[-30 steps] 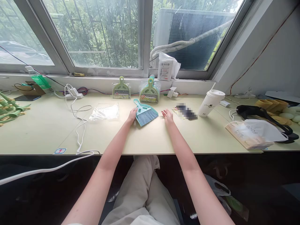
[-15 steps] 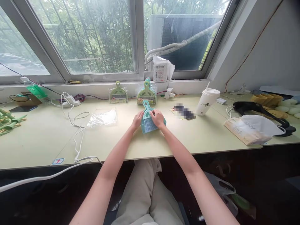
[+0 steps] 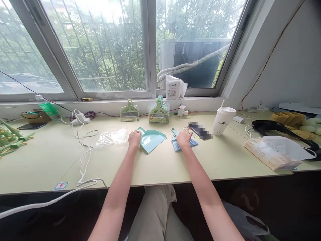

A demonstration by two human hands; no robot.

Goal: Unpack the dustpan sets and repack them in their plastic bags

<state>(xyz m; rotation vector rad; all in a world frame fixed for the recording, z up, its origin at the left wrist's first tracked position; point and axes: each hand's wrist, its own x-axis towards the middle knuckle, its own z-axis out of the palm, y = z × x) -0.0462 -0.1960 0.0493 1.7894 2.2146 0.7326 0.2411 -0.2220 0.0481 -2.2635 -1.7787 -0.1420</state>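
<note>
A light teal dustpan (image 3: 152,139) rests on the pale table, its handle pointing up and to the left. My left hand (image 3: 134,138) is closed on the dustpan's left edge beside the handle. To the right, separate from the pan, is a small teal brush (image 3: 175,144) with blue bristles. My right hand (image 3: 184,138) grips this brush from above, covering part of its head. Behind stand packaged green dustpan sets, one alone (image 3: 129,112) and several stacked (image 3: 158,113). A clear plastic bag (image 3: 112,136) lies left of my left hand.
A white cup with a straw (image 3: 223,122) stands right of a partly blurred dark object (image 3: 198,130). Farther right are a tissue pack (image 3: 272,152) and a black strap. White cables (image 3: 86,150) cross the left side; windows rise behind.
The brush and dustpan, together before, are now apart. My left hand has moved left with the pan, my right hand right with the brush. The view has tilted up slightly.
</note>
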